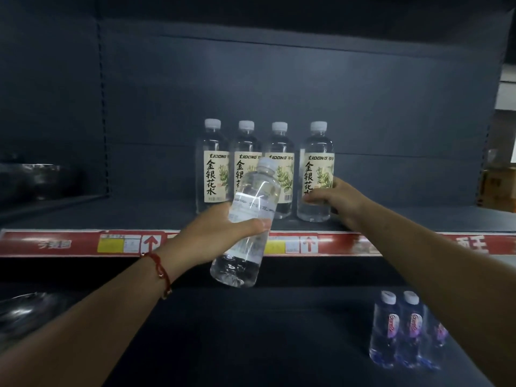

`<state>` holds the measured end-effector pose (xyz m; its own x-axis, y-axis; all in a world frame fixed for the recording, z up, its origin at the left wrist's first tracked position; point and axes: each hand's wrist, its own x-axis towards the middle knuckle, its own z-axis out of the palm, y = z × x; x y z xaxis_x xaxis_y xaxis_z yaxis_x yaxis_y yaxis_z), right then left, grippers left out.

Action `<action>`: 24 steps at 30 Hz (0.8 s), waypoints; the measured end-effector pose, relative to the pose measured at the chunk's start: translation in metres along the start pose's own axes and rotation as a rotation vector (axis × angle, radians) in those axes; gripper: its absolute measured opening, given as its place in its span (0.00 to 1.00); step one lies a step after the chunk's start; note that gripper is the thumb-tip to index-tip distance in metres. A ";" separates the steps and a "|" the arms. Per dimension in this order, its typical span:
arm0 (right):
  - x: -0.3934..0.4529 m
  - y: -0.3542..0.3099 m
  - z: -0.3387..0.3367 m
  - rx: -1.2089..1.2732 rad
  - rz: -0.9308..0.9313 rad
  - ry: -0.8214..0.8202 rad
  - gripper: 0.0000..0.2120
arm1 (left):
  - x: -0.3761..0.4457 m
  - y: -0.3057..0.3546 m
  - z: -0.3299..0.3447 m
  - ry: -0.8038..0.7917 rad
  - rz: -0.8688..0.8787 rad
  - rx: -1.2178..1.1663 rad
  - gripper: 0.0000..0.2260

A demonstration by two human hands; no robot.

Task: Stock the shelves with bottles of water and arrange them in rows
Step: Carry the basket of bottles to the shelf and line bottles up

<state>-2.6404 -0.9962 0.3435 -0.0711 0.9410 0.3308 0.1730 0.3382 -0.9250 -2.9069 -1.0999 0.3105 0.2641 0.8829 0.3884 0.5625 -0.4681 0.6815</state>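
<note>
Clear plastic and full of water, the bottle [245, 227] in the left hand [215, 236] looks heavy and a bit slippery. It is tilted, in front of the shelf edge [69, 243]. Hold it around the middle. The right hand [333, 198] grips the last bottle in the row [317, 169] on the shelf.

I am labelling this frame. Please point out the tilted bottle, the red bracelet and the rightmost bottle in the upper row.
Tilted bottle [252, 208]: head view, on its label.
Red bracelet [161, 268]: head view, on the cord at the left wrist.
Rightmost bottle [318, 146]: head view, on its clear shoulder.
</note>
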 end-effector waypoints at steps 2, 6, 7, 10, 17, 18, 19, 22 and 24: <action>0.005 -0.001 0.003 -0.041 -0.004 -0.007 0.21 | 0.000 0.000 0.000 0.000 -0.003 -0.003 0.12; 0.016 0.003 0.008 -0.081 -0.007 0.007 0.21 | 0.001 0.001 -0.001 -0.011 -0.007 0.007 0.14; 0.017 0.004 0.009 -0.089 -0.008 0.016 0.22 | 0.001 0.001 -0.001 -0.014 -0.006 0.009 0.15; 0.019 0.006 0.012 -0.135 -0.008 0.060 0.22 | 0.001 0.001 -0.001 -0.013 -0.004 -0.001 0.14; -0.026 -0.010 0.036 -0.343 -0.046 0.284 0.21 | -0.002 0.009 -0.002 -0.007 -0.050 -0.046 0.17; -0.049 -0.015 0.045 -0.281 -0.135 0.303 0.17 | -0.004 0.011 -0.003 -0.006 -0.053 -0.053 0.17; -0.076 -0.020 0.056 -0.226 -0.233 0.312 0.16 | -0.006 0.015 -0.003 -0.004 -0.058 -0.069 0.16; -0.150 -0.030 0.087 -0.140 -0.371 0.144 0.24 | -0.009 0.025 -0.002 0.028 -0.064 -0.170 0.14; -0.186 -0.030 0.105 -0.151 -0.306 -0.082 0.33 | -0.016 0.036 0.002 0.078 -0.062 -0.215 0.15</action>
<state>-2.7359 -1.1826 0.2899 -0.2195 0.7942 0.5667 0.2744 0.6076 -0.7453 -2.8894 -1.1306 0.3272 0.1678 0.9085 0.3828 0.3937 -0.4177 0.8188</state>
